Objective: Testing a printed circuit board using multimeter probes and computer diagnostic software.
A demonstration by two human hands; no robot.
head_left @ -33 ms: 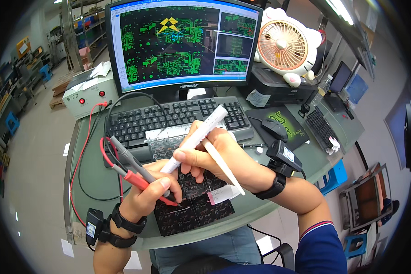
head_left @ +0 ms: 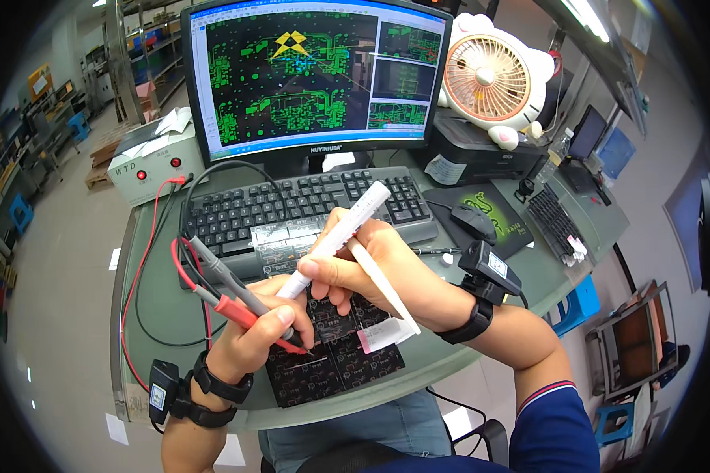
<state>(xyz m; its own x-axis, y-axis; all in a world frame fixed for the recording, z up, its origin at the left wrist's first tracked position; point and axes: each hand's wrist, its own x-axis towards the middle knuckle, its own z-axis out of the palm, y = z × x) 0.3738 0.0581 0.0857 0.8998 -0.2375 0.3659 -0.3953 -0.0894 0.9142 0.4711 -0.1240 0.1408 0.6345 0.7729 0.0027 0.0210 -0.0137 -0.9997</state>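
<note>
My left hand (head_left: 264, 327) is closed around two test probes, a red probe (head_left: 237, 310) and a grey-and-black probe (head_left: 233, 272). Their tips point down at a black circuit board panel (head_left: 308, 380) at the desk's near edge. My right hand (head_left: 371, 264) grips a white marker pen (head_left: 343, 230) that slants down toward my left fingers; its lower end is hidden there. A thin white tapered stick (head_left: 386, 290) also sits in the right hand, jutting out toward the lower right. Beneath it, a white paper label with a pink edge (head_left: 386, 336) lies on the panel.
Behind my hands are a black keyboard (head_left: 244, 206) and a monitor (head_left: 292, 87) showing a green circuit layout. A mouse (head_left: 475, 223) rests on a dark mat at right. Probe leads run to a pale green box (head_left: 154, 169) at left. A fan (head_left: 489, 79) stands on a printer (head_left: 477, 150).
The marker pen and thin stick in my right hand have shifted very slightly up and left. My left hand and the probes look unchanged.
</note>
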